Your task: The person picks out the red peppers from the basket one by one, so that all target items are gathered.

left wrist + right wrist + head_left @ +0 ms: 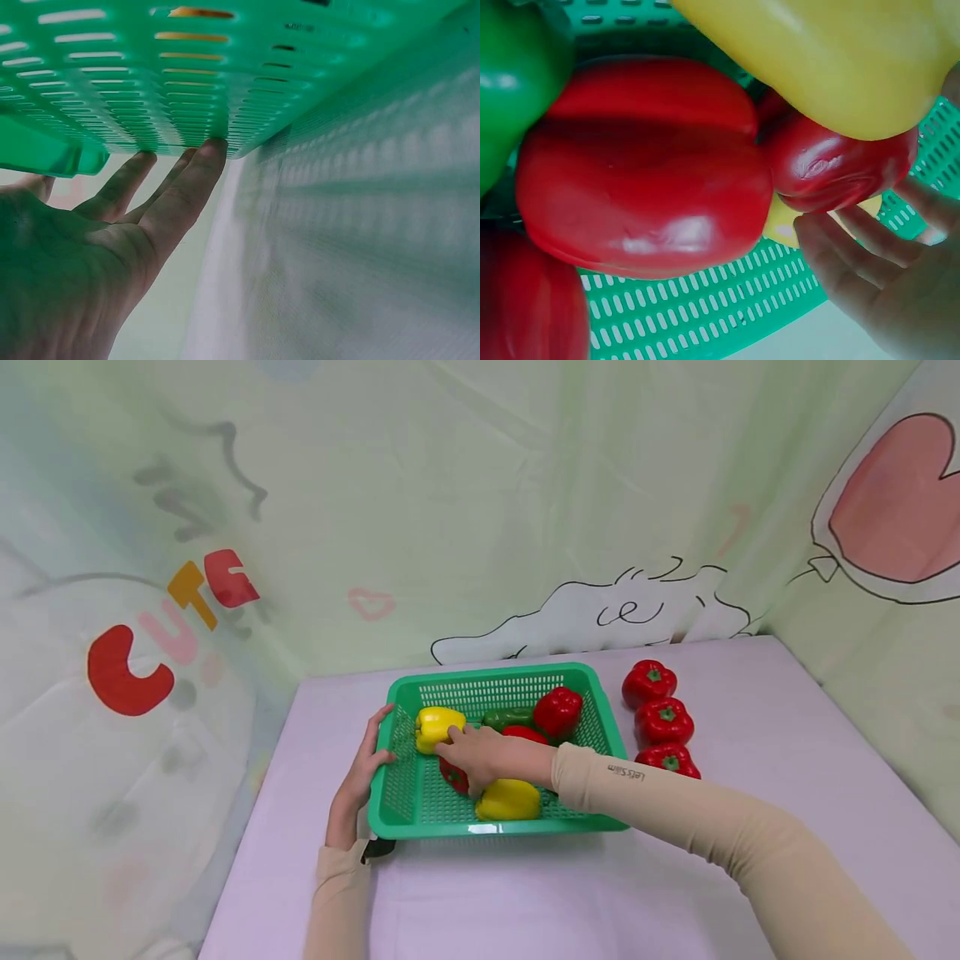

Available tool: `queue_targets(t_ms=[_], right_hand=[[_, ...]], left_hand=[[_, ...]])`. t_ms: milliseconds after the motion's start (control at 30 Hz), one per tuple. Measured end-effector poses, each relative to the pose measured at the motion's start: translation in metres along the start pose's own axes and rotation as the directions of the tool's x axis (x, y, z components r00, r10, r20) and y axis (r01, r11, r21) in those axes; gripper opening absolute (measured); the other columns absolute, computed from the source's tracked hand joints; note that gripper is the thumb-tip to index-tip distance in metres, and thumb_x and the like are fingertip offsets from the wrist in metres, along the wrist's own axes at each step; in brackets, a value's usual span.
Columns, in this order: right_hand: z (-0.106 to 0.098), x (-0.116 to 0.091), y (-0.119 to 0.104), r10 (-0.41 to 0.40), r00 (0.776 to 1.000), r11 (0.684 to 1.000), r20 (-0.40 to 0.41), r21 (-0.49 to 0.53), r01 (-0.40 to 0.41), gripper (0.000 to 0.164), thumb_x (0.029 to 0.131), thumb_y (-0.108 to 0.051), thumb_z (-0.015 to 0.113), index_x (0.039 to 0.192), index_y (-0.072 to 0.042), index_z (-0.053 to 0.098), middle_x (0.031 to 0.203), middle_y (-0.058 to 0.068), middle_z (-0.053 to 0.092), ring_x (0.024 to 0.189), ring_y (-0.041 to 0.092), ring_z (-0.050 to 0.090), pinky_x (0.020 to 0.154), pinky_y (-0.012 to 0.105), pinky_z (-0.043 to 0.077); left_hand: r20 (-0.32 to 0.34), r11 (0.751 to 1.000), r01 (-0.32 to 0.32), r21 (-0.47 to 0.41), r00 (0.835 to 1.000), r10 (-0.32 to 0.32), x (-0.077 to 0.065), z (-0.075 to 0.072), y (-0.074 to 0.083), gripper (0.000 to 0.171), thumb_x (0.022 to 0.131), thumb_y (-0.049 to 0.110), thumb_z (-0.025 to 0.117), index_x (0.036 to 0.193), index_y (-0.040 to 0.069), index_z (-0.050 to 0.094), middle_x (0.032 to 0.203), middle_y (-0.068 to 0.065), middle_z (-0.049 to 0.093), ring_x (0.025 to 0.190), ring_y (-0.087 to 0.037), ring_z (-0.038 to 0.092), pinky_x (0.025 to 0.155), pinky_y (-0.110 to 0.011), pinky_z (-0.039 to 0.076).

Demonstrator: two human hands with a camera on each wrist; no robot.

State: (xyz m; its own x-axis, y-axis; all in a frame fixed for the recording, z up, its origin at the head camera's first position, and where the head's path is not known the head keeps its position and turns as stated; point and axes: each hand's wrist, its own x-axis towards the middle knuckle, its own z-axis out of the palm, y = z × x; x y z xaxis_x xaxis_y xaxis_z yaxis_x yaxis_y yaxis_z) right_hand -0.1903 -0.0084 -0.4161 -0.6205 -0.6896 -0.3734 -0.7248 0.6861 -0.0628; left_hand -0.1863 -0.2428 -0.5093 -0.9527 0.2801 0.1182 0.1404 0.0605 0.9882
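A green perforated basket (394, 793) sits on the table holding several bell peppers. My left hand (362, 770) holds its left rim; in the left wrist view the fingers (184, 191) lie against the outer wall. Inside the basket, my right hand (480, 753) grips a red bell pepper (453, 778), its fingertips touching the pepper's side in the right wrist view; the thumb is mostly hidden there. A yellow bell pepper (438, 729) lies beyond that hand, another yellow pepper (510, 800) nearer me. Farther right are a green pepper (507, 719) and a red pepper (558, 713).
Three red bell peppers, the middle one (664, 721) among them, stand in a row on the table right of the basket. My right forearm crosses the basket's front right corner. A printed curtain (480, 527) hangs behind the pale tablecloth (495, 893).
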Motion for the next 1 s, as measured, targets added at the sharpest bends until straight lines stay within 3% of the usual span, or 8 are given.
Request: queue_targets(t_ms=[167,367,700,1000], right_hand=[[0.002,0.001,-0.001,0.008,1.0,0.997,-0.023,-0.078,-0.009,0.071,0.077,-0.032,0.083,0.137,-0.019,0.047,0.122,0.008,0.049,0.104,0.025,0.048,0.075,0.031,0.045],[0.002,0.005,0.004,-0.001,0.999,0.998,-0.047,-0.063,-0.002,0.067,0.076,-0.03,0.084,0.13,-0.017,0.047,0.115,0.006,0.051,0.096,0.024,0.05,0.071,0.03,0.045],[-0.001,0.003,0.019,0.008,1.0,0.999,0.008,0.033,-0.008,0.072,0.076,-0.028,0.084,0.14,-0.022,0.052,0.127,0.011,0.048,0.102,0.026,0.045,0.079,0.038,0.046],[-0.004,-0.003,0.032,-0.02,1.0,0.987,0.019,0.161,0.017,0.072,0.076,-0.021,0.084,0.14,-0.019,0.052,0.122,0.007,0.051,0.099,0.024,0.05,0.081,0.035,0.048]], left_hand=[[-0.007,1.0,-0.005,-0.007,1.0,0.005,0.0,0.0,0.002,0.084,0.078,0.001,0.043,0.157,0.016,0.017,0.158,-0.018,0.019,0.125,-0.037,0.035,0.091,-0.036,0.042],[-0.009,1.0,0.004,-0.011,1.0,-0.004,0.0,0.0,0.002,0.085,0.078,0.001,0.043,0.157,0.017,0.016,0.159,-0.017,0.017,0.128,-0.037,0.033,0.092,-0.037,0.042],[-0.016,1.0,0.009,-0.009,1.0,-0.009,0.0,0.001,0.0,0.085,0.077,0.002,0.044,0.157,0.018,0.017,0.16,-0.017,0.014,0.13,-0.038,0.031,0.094,-0.042,0.039],[-0.024,1.0,0.011,-0.009,1.0,-0.011,0.001,0.002,0.001,0.085,0.078,0.002,0.043,0.157,0.018,0.017,0.159,-0.016,0.015,0.129,-0.038,0.032,0.091,-0.041,0.041]])
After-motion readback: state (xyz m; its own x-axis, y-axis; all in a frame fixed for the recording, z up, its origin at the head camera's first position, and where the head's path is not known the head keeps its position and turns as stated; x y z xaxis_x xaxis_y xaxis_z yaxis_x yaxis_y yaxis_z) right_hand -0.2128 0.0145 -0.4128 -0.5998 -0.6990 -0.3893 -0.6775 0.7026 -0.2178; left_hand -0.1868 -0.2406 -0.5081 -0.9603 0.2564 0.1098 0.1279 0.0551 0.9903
